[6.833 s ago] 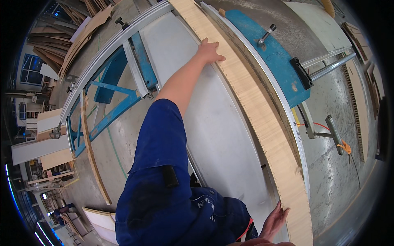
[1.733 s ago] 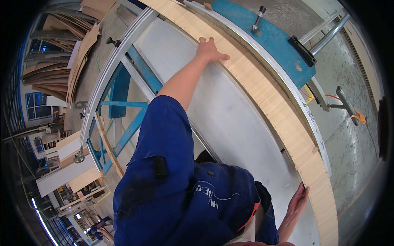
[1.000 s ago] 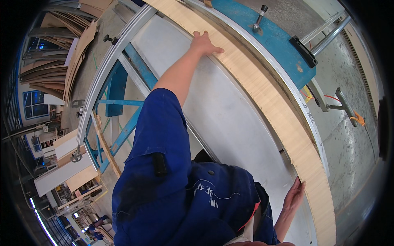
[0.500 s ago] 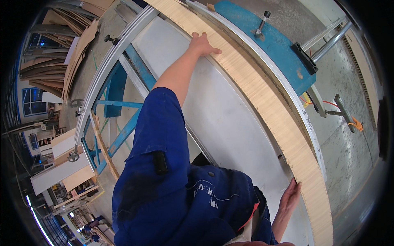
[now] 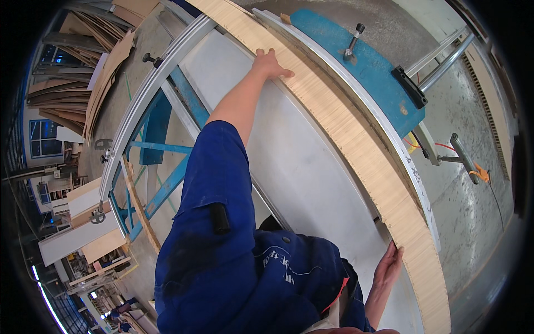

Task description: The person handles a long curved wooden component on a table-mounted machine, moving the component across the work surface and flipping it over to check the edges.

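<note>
A thick stack of pale wooden sheets, seen edge-on, runs in a long curve from the top centre to the lower right. My left hand reaches far out on a blue-sleeved arm and lies flat against the stack's near side, with the thumb spread. My right hand rests flat, fingers together, against the same side near the lower right end. Neither hand closes around anything.
The stack stands on a grey machine table with an aluminium rail and a blue steel frame on its left. Behind the stack are a blue plate with a clamp knob and an orange-tipped lever. Board piles lie far left.
My left hand has slid a little farther along the stack's side. My right hand stays flat against the near end, and the view has shifted slightly.
</note>
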Available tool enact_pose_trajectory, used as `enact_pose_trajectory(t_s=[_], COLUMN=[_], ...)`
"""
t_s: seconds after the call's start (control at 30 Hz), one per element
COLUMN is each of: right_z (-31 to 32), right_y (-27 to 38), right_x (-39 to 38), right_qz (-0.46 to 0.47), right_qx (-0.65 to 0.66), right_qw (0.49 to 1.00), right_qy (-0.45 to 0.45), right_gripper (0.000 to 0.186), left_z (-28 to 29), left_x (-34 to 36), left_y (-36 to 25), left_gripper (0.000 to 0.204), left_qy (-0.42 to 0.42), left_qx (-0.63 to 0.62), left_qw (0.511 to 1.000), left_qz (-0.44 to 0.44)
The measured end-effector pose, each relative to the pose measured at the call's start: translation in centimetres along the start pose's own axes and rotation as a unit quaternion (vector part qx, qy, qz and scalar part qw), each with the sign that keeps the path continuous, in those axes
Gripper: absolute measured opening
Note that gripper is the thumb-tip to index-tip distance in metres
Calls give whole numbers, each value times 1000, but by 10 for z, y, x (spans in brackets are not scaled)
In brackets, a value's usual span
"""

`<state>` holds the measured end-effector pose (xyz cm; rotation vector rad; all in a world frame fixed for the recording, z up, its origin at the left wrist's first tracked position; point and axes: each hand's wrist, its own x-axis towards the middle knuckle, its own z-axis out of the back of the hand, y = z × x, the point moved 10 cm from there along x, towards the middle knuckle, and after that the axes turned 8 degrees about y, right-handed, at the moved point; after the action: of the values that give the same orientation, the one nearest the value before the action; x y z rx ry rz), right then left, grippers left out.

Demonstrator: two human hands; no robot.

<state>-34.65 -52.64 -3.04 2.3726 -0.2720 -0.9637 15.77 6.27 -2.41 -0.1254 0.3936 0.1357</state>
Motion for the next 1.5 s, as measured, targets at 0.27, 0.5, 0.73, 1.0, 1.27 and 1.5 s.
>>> enact_pose_trajectory(t_s=[0.27, 0.5, 0.73, 1.0, 1.27, 1.5], right_z=[-2, -1, -2, -5, -13, -2], right_y=[-11, -12, -13, -19, -16, -16], right_x=[3, 4, 5, 9, 3, 6], right_qz=[-8, 8, 12, -5, -7, -6], right_qx=[25, 22, 20, 20, 15, 29], right_qw=[1000, 1000, 1000, 999, 999, 999], right_qy=[4, -6, -11, 32, 37, 19], right_gripper=[35, 37, 37, 42, 39, 37], left_z=[12, 9, 10, 36, 11, -1], left_x=[-8, -5, -18, -42, -43, -54], left_y=[-4, 4, 6, -25, -41, -48], left_gripper=[126, 118, 89, 66, 91, 116], left_qy=[25, -15, -84, -62, 0, 0], left_qx=[-64, -126, -104, -57, -40, -12], left_qw=[998, 992, 991, 996, 999, 1000], left_qz=[-2, -6, -3, -4, -23, -23])
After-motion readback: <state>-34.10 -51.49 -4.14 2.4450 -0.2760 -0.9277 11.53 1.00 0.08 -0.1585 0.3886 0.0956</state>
